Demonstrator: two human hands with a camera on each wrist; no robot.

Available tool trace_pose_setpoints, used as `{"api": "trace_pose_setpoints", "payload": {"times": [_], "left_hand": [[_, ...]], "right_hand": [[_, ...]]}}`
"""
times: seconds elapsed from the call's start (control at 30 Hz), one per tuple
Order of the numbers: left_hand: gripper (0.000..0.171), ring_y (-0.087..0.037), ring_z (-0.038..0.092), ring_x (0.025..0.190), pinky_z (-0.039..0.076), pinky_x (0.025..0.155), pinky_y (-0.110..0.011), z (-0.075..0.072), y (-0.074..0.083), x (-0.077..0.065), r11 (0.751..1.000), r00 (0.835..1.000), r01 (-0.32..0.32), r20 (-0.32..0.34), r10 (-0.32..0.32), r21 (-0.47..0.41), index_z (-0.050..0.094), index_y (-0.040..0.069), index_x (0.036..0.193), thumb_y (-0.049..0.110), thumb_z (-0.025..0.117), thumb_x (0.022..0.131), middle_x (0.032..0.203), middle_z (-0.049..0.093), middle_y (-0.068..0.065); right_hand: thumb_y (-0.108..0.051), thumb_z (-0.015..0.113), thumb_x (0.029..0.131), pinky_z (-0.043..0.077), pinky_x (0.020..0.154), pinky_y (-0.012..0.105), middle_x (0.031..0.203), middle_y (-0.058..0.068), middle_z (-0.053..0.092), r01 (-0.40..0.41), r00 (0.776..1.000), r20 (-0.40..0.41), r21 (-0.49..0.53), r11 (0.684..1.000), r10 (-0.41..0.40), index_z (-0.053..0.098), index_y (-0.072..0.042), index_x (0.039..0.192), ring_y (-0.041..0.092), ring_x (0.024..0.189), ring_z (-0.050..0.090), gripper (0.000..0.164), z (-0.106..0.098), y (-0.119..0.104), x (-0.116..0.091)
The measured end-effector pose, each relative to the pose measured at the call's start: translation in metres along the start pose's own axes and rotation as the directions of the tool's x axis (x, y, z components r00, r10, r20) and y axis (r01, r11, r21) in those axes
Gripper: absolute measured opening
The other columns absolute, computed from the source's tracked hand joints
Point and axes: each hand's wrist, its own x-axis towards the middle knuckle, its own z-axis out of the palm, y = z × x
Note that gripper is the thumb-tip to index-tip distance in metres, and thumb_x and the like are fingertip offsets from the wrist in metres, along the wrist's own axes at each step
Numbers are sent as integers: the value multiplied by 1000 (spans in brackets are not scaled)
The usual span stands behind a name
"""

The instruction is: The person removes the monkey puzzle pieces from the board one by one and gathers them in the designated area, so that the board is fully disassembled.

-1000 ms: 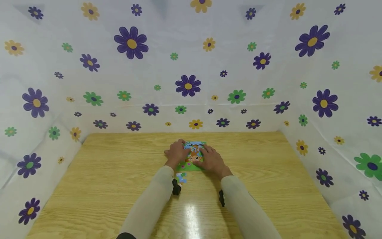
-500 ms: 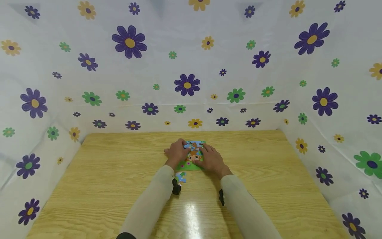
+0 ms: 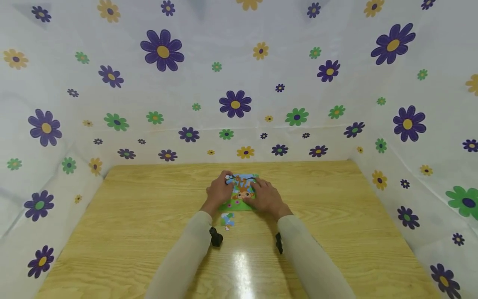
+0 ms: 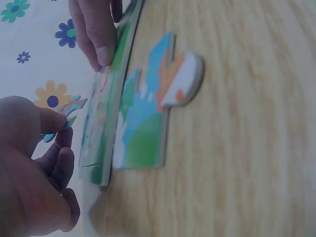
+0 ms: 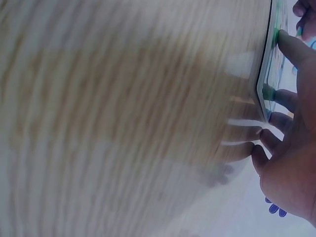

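A jigsaw puzzle (image 3: 239, 206) with a monkey picture on a green-edged board lies near the back of the table. At its left side, my left hand (image 3: 219, 192) pinches a small blue and orange puzzle piece (image 4: 75, 103) between thumb and fingertips, raised and tilted above the board in the left wrist view. My right hand (image 3: 267, 200) rests on the board's right side, its fingers spread over the edge and thumb on the picture. On the table just in front of the board lies a loose puzzle piece (image 4: 143, 128), blue, green and orange with a rounded white knob.
The wood-grain table (image 3: 149, 249) extends around the puzzle on all sides. A white cloth (image 3: 201, 87) printed with flowers stands as walls at the back and both sides. Black wrist cameras (image 3: 215, 237) sit on the sleeves.
My left hand has shifted slightly left, and a puzzle piece now shows at its fingertips. The right hand stays on the board. The head view has tilted a little.
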Motion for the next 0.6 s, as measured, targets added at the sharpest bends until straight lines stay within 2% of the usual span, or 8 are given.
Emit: {"api": "trace_pose_setpoints", "payload": {"times": [0.1, 0.27, 0.47, 0.6], "left_hand": [[31, -24, 60, 91, 38, 90, -51, -4, 1, -2, 1000, 1000, -19, -1, 19, -22, 52, 25, 129, 28, 53, 98, 110, 63, -4], [32, -20, 55, 74, 44, 72, -37, -9, -1, -7, 995, 999, -40, 15, 41, -91, 52, 22, 129, 25, 53, 97, 115, 60, -8], [31, -20, 53, 77, 43, 72, -34, -12, -2, -15, 991, 998, -67, 9, 69, -114, 55, 19, 125, 22, 57, 94, 109, 60, -8], [30, -18, 53, 74, 44, 70, -33, -13, -5, -20, 991, 996, -81, 34, 85, -111, 56, 18, 123, 24, 58, 94, 107, 62, -7]], "right_hand": [[-54, 52, 94, 28, 114, 53, 160, 11, 24, -2, 1000, 14, 21, 1000, 2, 37, -15, 150, 36, 146, 26, 70, -3, 2, 1], [-45, 53, 93, 28, 113, 56, 160, 11, 24, -1, 999, 33, 73, 997, -2, 38, -14, 149, 39, 145, 26, 66, -6, 3, -1], [-47, 58, 92, 31, 111, 57, 159, 10, 26, 0, 999, 37, 69, 998, -3, 40, -14, 148, 39, 144, 28, 67, -11, 3, -2], [-49, 60, 91, 33, 109, 58, 159, 9, 26, 0, 999, 38, 54, 999, -2, 41, -16, 147, 38, 144, 29, 68, -9, 4, 0]]}}
